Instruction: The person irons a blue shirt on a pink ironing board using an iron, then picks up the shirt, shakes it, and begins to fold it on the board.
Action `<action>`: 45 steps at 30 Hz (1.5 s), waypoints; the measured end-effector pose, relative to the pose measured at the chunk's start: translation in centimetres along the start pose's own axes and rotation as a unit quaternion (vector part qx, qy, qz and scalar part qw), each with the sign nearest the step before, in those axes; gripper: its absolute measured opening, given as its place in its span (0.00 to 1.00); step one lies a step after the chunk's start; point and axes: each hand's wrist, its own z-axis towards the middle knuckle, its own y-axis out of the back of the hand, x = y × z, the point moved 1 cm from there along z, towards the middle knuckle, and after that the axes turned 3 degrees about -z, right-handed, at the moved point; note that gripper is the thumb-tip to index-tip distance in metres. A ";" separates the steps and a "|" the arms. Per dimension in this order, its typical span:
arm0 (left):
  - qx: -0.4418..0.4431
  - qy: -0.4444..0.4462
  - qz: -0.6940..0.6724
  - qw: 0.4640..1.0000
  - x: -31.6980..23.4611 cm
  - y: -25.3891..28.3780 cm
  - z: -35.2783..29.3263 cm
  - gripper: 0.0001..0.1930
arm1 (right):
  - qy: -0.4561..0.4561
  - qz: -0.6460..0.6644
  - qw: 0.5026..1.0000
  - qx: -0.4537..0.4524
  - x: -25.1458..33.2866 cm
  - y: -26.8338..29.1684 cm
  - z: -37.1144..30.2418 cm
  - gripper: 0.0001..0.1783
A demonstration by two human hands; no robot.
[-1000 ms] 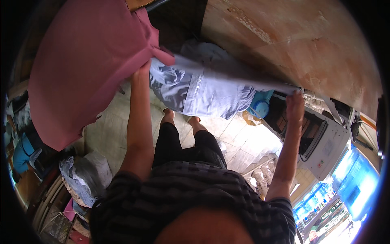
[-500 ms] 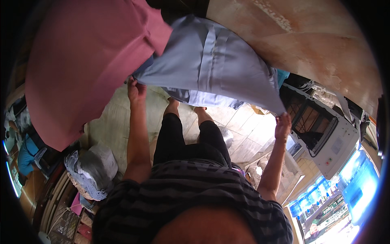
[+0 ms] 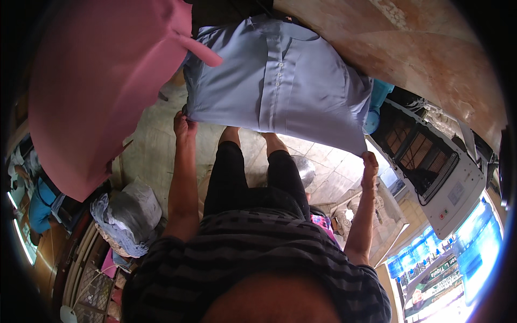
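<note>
A light blue-grey button shirt [image 3: 312, 81] is stretched wide in front of me, its row of small white buttons running down the middle. The lower left corner is pinched in my left hand [image 3: 184, 125]. My right hand [image 3: 370, 164] grips the opposite lower corner, a little lower in the picture. Between my hands the hem hangs over my shins. The collar end lies far from me, near the dark gap beside the wall. A pink cloth [image 3: 102, 91] hangs at the left, one narrow flap of it crossing in front of the shirt's left side.
At the right stands a white appliance with a dark grille [image 3: 420, 156], near blue plastic containers [image 3: 479, 247]. A clear plastic bag [image 3: 132, 212] and grey-blue cloth lie at the left above a wire rack [image 3: 89, 293]. A round metal pot [image 3: 302, 171] sits on the tiled floor [image 3: 153, 156].
The shirt has spread flatter and wider, so its buttons and collar end now show. Both hands have dropped slightly while keeping their corners. The pink cloth has shifted left.
</note>
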 end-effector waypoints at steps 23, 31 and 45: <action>0.490 -0.142 0.562 0.651 21.8 -32.9 -16.3 0.35 | -0.075 0.355 0.930 0.061 6.9 -10.8 0.6 0.18; 0.553 -0.129 0.563 0.601 17.0 -34.1 -19.6 0.39 | -0.137 0.119 0.968 0.173 -4.0 -18.7 7.0 0.24; 0.576 -0.091 0.481 0.655 16.7 -27.8 -21.6 0.54 | -0.196 0.143 0.965 0.099 -7.1 -12.3 13.7 0.25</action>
